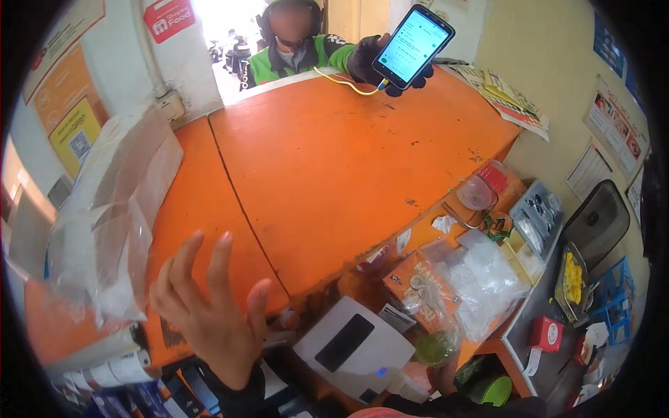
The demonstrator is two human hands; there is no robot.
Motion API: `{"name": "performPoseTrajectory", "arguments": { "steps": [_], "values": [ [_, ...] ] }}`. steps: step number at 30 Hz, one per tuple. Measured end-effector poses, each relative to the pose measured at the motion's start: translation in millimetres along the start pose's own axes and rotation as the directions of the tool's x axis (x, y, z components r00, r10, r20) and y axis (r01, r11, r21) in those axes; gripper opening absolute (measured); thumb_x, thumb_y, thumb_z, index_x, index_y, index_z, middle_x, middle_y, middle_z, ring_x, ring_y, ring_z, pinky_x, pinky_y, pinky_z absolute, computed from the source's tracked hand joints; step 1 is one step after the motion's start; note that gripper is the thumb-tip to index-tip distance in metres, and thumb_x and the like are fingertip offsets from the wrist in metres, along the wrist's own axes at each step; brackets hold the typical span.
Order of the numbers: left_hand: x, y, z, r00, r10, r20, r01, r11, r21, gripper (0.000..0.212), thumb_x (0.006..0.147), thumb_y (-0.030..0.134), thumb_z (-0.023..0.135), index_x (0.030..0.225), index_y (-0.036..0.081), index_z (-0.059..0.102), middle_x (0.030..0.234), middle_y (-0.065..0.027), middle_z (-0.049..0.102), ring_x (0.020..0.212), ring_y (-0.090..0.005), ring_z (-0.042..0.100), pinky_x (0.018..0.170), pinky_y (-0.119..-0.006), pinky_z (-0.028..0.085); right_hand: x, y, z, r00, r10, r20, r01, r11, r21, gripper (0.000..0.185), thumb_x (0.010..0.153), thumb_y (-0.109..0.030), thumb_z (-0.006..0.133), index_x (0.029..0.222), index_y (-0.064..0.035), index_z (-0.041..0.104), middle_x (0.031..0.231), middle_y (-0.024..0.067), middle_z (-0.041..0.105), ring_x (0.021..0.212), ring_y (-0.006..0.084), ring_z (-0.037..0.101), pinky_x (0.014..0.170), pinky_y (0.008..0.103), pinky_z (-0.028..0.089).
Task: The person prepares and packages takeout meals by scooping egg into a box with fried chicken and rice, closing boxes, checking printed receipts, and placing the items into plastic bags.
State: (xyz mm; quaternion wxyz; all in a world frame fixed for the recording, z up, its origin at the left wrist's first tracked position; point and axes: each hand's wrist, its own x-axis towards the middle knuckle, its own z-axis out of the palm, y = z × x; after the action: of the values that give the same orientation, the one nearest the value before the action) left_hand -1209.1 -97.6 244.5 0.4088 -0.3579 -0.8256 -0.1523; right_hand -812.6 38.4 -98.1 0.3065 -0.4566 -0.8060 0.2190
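Observation:
My left hand (214,308) is raised over the near left part of an orange counter (324,172), fingers spread and holding nothing. A white device with a dark panel (353,350) stands to the right of it, below the counter top. My right hand cannot be made out; a dark sleeve (460,405) shows at the bottom edge. Across the counter, a person in a helmet and green jacket (298,57) holds out a lit smartphone (413,47) in a gloved hand, with a yellow cable (347,86) plugged into it.
Clear plastic sheeting (115,219) stands on the left. On the right lower shelf lie plastic bags (483,282), an orange box (418,287) and a grey cutlery tray (535,219). Farther right are a container of yellow food (572,277) and a red box (546,333). Papers (502,99) lie at the counter's far right.

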Motion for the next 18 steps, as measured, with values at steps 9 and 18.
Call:
{"name": "performPoseTrajectory", "arguments": {
  "steps": [9, 18],
  "values": [
    [10, -6, 3, 0.998, 0.068, 0.013, -0.067, 0.996, -0.06, 0.034, 0.097, 0.035, 0.048, 0.098, 0.004, 0.062, 0.093, -0.0106, 0.061, 0.082, -0.0261, 0.055, 0.075, -0.039, 0.039, -12, 35, 21, 0.975, 0.171, 0.142, -0.179, 0.983, 0.044, 0.052, 0.072, -0.019, 0.08, 0.114, -0.0033, 0.053, 0.112, 0.0132, 0.057, 0.107, 0.0282, 0.055, 0.092, 0.0413, 0.041],
    [12, -12, 5, 0.999, 0.024, -0.024, -0.028, 0.979, -0.201, 0.019, 0.093, 0.024, 0.062, 0.087, 0.007, 0.068, 0.081, -0.0073, 0.066, 0.07, -0.0212, 0.062, 0.058, -0.03, 0.046, 46, -90, -1, 0.989, 0.139, 0.053, -0.138, 0.99, -0.022, 0.042, 0.079, -0.014, 0.074, 0.114, -0.0031, 0.053, 0.107, 0.0123, 0.058, 0.101, 0.0268, 0.057, 0.09, 0.0406, 0.044]
  ]
}}
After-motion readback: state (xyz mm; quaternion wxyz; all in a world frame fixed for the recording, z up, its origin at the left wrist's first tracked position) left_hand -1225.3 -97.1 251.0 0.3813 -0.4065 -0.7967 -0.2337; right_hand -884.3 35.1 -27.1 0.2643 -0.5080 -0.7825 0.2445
